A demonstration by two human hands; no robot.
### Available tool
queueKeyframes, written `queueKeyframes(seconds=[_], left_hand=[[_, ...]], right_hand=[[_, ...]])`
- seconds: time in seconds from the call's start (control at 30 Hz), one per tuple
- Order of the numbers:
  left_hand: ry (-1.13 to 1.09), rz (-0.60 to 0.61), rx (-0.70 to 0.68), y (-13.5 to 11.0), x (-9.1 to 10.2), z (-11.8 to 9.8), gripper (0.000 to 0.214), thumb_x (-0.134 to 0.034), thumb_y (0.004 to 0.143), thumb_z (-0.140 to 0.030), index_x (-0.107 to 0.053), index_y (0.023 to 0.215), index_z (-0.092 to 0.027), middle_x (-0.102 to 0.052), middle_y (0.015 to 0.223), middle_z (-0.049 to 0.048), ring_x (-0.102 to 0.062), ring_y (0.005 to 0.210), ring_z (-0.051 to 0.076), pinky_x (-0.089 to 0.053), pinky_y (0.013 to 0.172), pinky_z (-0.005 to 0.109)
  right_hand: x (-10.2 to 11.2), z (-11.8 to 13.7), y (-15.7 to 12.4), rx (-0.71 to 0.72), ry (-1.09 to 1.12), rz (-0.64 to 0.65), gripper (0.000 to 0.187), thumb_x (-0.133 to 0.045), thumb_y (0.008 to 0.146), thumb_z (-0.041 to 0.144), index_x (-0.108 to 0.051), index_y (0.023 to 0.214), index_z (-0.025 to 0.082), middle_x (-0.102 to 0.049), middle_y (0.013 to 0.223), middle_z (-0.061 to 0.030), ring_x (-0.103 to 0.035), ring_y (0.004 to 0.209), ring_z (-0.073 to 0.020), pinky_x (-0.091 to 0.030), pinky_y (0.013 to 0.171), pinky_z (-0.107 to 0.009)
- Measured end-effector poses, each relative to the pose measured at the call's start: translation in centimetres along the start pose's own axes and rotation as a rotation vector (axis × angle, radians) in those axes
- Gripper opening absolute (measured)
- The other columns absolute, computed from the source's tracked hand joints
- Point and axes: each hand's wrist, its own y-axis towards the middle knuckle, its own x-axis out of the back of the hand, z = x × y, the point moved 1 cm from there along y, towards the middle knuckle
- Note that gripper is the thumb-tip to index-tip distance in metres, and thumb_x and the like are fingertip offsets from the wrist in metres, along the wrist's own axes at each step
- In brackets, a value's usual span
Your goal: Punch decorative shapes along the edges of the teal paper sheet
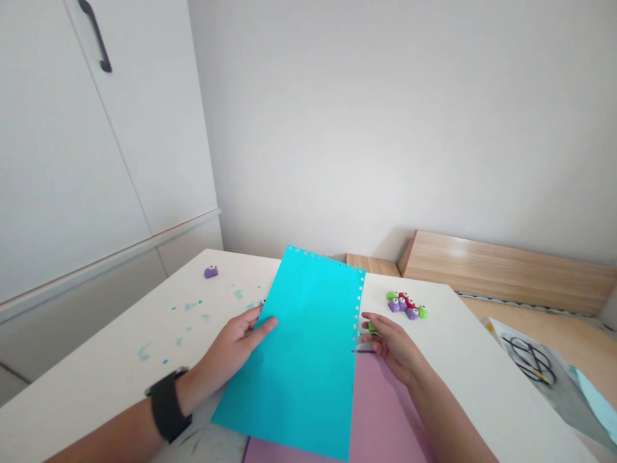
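Note:
My left hand is closed on the left edge of a bright blue sheet of paper, thumb on top and fingers behind. The sheet is raised and tilted above the table. Small punched holes run along its top edge and down the upper part of its right edge. My right hand is beside the right edge, fingers curled around a small green hole punch, partly hidden by the fingers. Whether the punch touches the paper I cannot tell. Beneath the sheet lies a pink sheet or folder with a purple edge.
Several purple, red and green eye-topped pieces cluster at the right of the white table. A purple one stands far left. Blue paper bits and smudges dot the left side. A black cable lies at right, near a wooden headboard.

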Motion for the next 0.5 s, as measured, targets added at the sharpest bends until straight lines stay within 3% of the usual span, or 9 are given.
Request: queueKeyframes(seconds=[0.1,0.2,0.3,0.4,0.5], left_hand=[[-0.001,-0.007,-0.005,0.0,0.2,0.2,0.048,-0.060,0.085,-0.055,-0.065,0.122,-0.025,-0.071,0.121,0.0042,-0.067,0.104,0.031,-0.055,0.089,0.039],[0.013,-0.021,-0.024,0.1,0.3,0.4,0.045,-0.060,0.086,-0.054,-0.065,0.120,-0.025,-0.071,0.121,0.0030,-0.067,0.104,0.030,-0.055,0.090,0.037],[0.032,-0.049,-0.036,0.1,0.4,0.4,0.044,-0.059,0.087,-0.055,-0.064,0.120,-0.026,-0.072,0.119,0.0017,-0.068,0.100,0.028,-0.055,0.087,0.035],[0.018,-0.063,-0.030,0.0,0.4,0.4,0.045,-0.058,0.087,-0.055,-0.063,0.120,-0.025,-0.073,0.117,0.0021,-0.069,0.096,0.028,-0.056,0.083,0.034],[-0.031,-0.064,-0.036,0.0,0.4,0.3,0.042,-0.060,0.087,-0.053,-0.063,0.118,-0.025,-0.073,0.114,0.0023,-0.069,0.094,0.027,-0.056,0.081,0.034]], right_hand=[[-0.1,0.2,0.0,-0.069,0.111,-0.005,0.025,-0.074,0.080,0.025,-0.068,0.101,0.012,-0.070,0.100,-0.0108,-0.072,0.091,-0.0186,-0.061,0.075,-0.022],[-0.2,0.5,-0.2,-0.044,0.121,0.045,0.024,-0.076,0.076,0.020,-0.068,0.098,0.013,-0.071,0.104,-0.0113,-0.069,0.104,-0.0211,-0.058,0.088,-0.025],[-0.5,0.6,-0.6,-0.003,-0.001,0.082,0.028,-0.078,0.077,0.025,-0.067,0.101,0.015,-0.071,0.110,-0.0115,-0.071,0.096,-0.0196,-0.059,0.073,-0.023],[-1.0,0.6,-1.0,0.056,-0.135,0.103,0.031,-0.077,0.079,0.034,-0.067,0.102,0.017,-0.070,0.111,-0.0102,-0.067,0.067,-0.0105,-0.046,0.045,-0.016],[-1.6,0.6,-1.3,0.096,-0.173,0.137,0.032,-0.079,0.077,0.035,-0.069,0.101,0.017,-0.071,0.100,-0.0066,-0.061,0.061,-0.0079,-0.038,0.042,-0.015]])
